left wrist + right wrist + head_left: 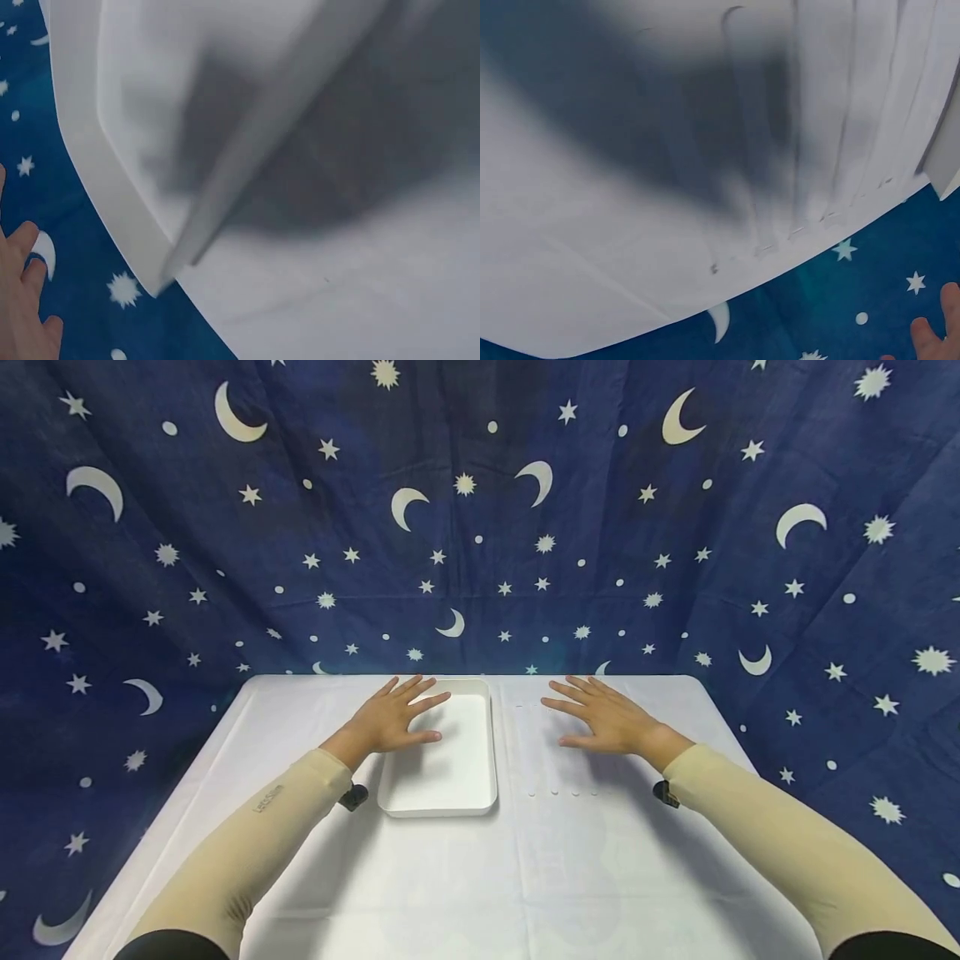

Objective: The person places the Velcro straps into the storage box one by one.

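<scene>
My left hand (pixel 388 717) is held over the left side of a shallow white rectangular tray (pixel 492 752), fingers straight and spread, holding nothing. Nothing lies inside the tray. To its right are several long, narrow whitish strips (pixel 821 112), side by side on the white cloth and nearly the same colour as it. What they are made of, I cannot tell. Above the strips my right hand (pixel 603 714) hovers with spread fingers, also holding nothing. In the left wrist view the tray's wall (pixel 124 195) fills the middle, and some left fingers (pixel 30 281) show at the edge.
A white cloth covers the table (pixel 450 885). Behind its far edge hangs a dark blue curtain (pixel 480 610) with moons and stars, which also runs down both sides. Shadows of both arms fall across the cloth. Small dark wrist cameras (pixel 354 797) sit under the beige sleeves.
</scene>
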